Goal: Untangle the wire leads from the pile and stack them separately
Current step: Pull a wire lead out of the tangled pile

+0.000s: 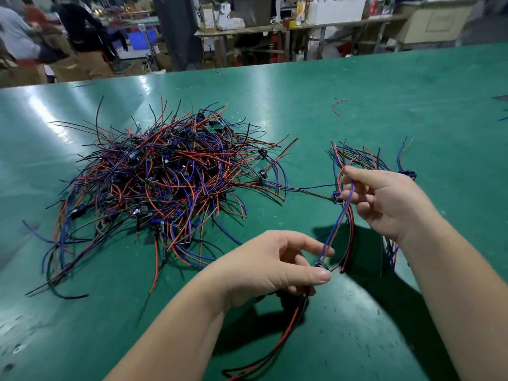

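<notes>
The pile (165, 182) of red, blue and black wire leads lies on the left part of the green table (384, 86). It is thick and much crossed, with small boards in between. Thin wires run from its right edge across the table to the right.

In front, the left hand (272, 268) pinches one lead (332, 232) by its small round board (321, 266) between thumb and fingers. The red and black wires of this lead hang down below the hand, and the blue and orange ones go up to the right. The right hand (384, 199) has its fingers curled and pinches these upper wires near their free ends. Just beside its fingers hangs a second board (337, 198), whose wires run back towards the pile, so I judge that the two leads are crossed here.

To do this step well, the left hand should hold by the board, not by the wire. The right fingers should slide along the blue wire to its end rather than pull hard, because a strong pull can tear a wire from its board or drag the pile. When the lead is free, it belongs on the stack (365, 158) behind the right hand, with the boards on the same side
</notes>
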Tool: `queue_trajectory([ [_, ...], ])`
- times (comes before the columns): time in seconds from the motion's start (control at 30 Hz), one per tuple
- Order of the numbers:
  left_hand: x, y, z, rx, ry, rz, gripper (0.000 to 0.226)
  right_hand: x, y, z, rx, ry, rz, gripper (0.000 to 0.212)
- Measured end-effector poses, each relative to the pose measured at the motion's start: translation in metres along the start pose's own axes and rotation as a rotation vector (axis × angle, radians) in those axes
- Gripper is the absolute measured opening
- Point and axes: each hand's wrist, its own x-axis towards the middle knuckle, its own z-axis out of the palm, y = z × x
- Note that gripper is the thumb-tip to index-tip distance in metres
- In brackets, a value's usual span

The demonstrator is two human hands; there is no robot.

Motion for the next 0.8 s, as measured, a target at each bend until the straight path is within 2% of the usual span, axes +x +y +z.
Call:
queue_trajectory([
  [0.13, -0.003, 0.000, -0.001, 0.039, -0.059, 0.040, 0.024, 0.001, 0.002, 0.000, -0.022, -0.037, 0.050, 0.021],
  [0.23, -0.006, 0.004, -0.001, -0.041, -0.021, 0.128, 0.015, 0.001, 0.001, 0.002, 0.085, -0.141, 0.111, 0.033],
  [0.3, -0.005, 0.008, -0.001, -0.188, 0.054, 0.200, 0.015, 0.001, 0.002, 0.002, 0.121, -0.205, 0.145, 0.034],
  [0.4, 0.000, 0.012, -0.003, -0.553, 0.186, 0.292, 0.029, -0.003, 0.009, 0.005, -0.009, -0.331, 0.120, 0.020],
  [0.47, 0.003, 0.013, -0.006, -0.709, 0.265, 0.359, 0.021, -0.009, 0.015, 0.010, -0.117, -0.451, 0.069, 0.029],
  [0.53, 0.004, 0.014, -0.008, -0.734, 0.341, 0.376, 0.026, -0.015, 0.019, 0.017, -0.146, -0.537, 0.003, 0.036],
  [0.6, 0.005, 0.013, -0.007, -0.721, 0.378, 0.371, 0.035, -0.017, 0.021, 0.023, -0.055, -0.568, -0.043, 0.034],
  [0.7, 0.007, 0.013, -0.004, -0.749, 0.363, 0.392, 0.039, -0.015, 0.021, 0.026, 0.144, -0.528, -0.066, 0.024],
  [0.8, 0.007, 0.012, -0.001, -0.707, 0.354, 0.418, 0.042, -0.013, 0.020, 0.024, 0.263, -0.516, -0.066, 0.037],
])
